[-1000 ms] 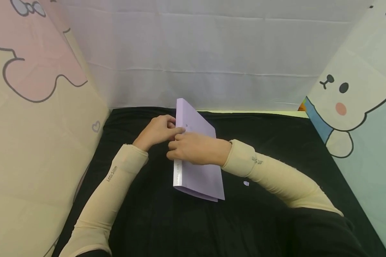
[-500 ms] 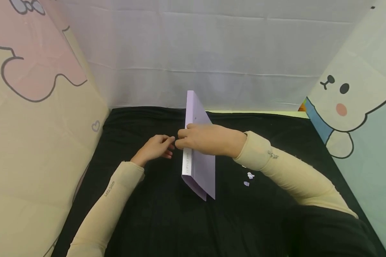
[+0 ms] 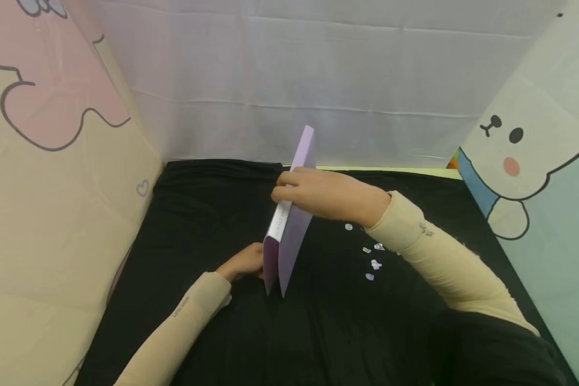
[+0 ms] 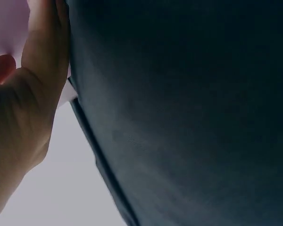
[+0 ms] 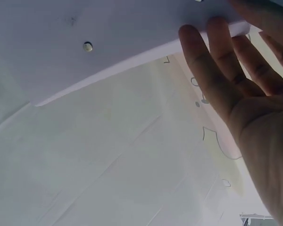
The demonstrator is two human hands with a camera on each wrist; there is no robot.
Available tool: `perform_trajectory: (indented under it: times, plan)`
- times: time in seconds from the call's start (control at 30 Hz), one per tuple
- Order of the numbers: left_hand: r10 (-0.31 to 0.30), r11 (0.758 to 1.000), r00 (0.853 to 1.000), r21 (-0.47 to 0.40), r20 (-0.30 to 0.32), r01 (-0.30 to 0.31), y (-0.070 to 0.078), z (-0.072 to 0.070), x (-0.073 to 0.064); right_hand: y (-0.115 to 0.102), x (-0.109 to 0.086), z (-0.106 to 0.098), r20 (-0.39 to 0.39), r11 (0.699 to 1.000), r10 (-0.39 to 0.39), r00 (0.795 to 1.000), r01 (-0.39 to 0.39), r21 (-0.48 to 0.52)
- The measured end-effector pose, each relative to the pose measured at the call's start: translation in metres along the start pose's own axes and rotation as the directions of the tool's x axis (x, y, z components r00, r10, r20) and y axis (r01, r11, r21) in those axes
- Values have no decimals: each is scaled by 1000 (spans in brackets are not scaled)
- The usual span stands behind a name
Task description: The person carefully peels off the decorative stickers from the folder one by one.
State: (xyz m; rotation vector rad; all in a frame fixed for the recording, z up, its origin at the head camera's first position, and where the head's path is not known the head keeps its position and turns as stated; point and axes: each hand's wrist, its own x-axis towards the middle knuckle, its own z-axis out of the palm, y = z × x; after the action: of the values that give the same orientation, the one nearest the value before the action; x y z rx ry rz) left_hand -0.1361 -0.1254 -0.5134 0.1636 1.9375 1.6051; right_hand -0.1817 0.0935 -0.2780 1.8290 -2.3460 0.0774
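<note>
A lilac clip file (image 3: 294, 230) stands spine up over the black cloth, leaning, its two covers hanging apart at the near end. My right hand (image 3: 335, 194) grips the white-labelled spine from above, fingers over its left side. In the right wrist view, those fingertips (image 5: 192, 35) lie at the edge of the lilac cover (image 5: 122, 28), which bears a round metal rivet. Low on the left, my left hand (image 3: 243, 261) is at the left cover, its fingertips hidden behind it. The left wrist view shows the left hand's fingers stretched along the lilac surface (image 4: 9, 23).
Several small pale cut-out pieces (image 3: 376, 264) lie scattered on the black cloth (image 3: 212, 214) to the right of the file. A white curtain (image 3: 270, 69) hangs behind, and printed cartoon sheets (image 3: 526, 187) close off both sides.
The file has been raised and tipped, its far end now higher and farther right. My left hand left the spine and came down to the left cover. More cut-out pieces show at right.
</note>
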Motion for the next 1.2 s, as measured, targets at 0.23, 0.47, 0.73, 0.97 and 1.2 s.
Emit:
perform_trajectory:
  times: [0.23, 0.47, 0.73, 0.97, 1.2]
  plan:
    - [-28, 972, 993, -229, 116, 55, -4, 0, -4, 3, -11, 0, -97, 1000, 2, 995, -1, 18]
    - [-66, 939, 983, -322, 172, 119, -1, 2, -6, 5, -18, 1, -178, 999, -33, 983, 32, -5]
    - [-99, 942, 994, -318, 43, 108, -1, -16, -17, 12, -41, 11, -315, 1000, -17, 949, 23, 16]
    - [-67, 988, 987, -151, -147, 45, 6, -37, -40, 14, -79, 40, -360, 992, 114, 926, -84, 98]
    - [-38, 999, 970, -2, -239, 39, 12, -52, -51, 4, -113, 86, -393, 978, 210, 895, -186, 99]
